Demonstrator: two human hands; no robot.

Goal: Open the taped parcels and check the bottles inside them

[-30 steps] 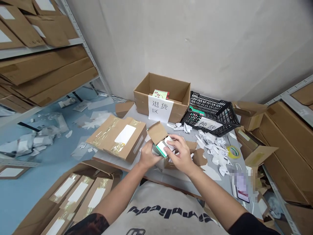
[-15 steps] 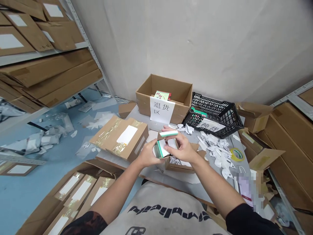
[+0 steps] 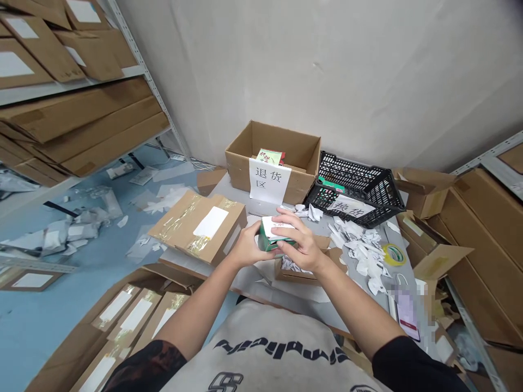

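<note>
inspection at the surface [image 3: 239,198]: a small green-and-white box [image 3: 274,235] is held up between both hands, just above an open cardboard tray [image 3: 304,275] of crumpled white paper. the left grip [image 3: 247,246] is clamped on the near left end of the box, fingers wrapped round its green side. the right grip [image 3: 297,245] is clamped on it from above, fingers [image 3: 286,231] spread across the white top. neither grip stands apart from the box.

a taped cardboard parcel [image 3: 200,228] with a white label lies to the left. farther back stands a cardboard box [image 3: 302,182] with a paper sign [image 3: 269,181] on its front and a small printed carton [image 3: 269,157] inside. a black plastic crate [image 3: 359,185] beside it bears a second sign [image 3: 350,206]. white paper scraps [image 3: 363,253] and a roll of tape [image 3: 394,254] lie to the right.

judged step: close handling of the box, going by the two-handed hold. the next move calls for firm grips and a free spot on the surface.
</note>
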